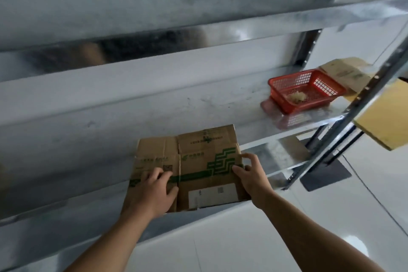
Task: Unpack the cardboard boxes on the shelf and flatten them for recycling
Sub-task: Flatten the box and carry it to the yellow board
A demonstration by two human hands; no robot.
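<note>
A flattened brown cardboard box [198,161] with green print and a white label lies on the metal shelf [110,130], its near edge hanging over the shelf's front. My left hand [152,192] presses flat on the box's left half, fingers spread. My right hand [251,174] holds the box's right edge, thumb on top and fingers curled at the side. Another cardboard box [346,73] sits at the far right end of the shelf, behind a red basket.
A red plastic basket [287,99] with a small pale object inside stands on the shelf at the right. A metal upright [362,99] crosses the right side, with a yellow board [384,117] beyond it. An upper shelf beam runs overhead. White floor lies below.
</note>
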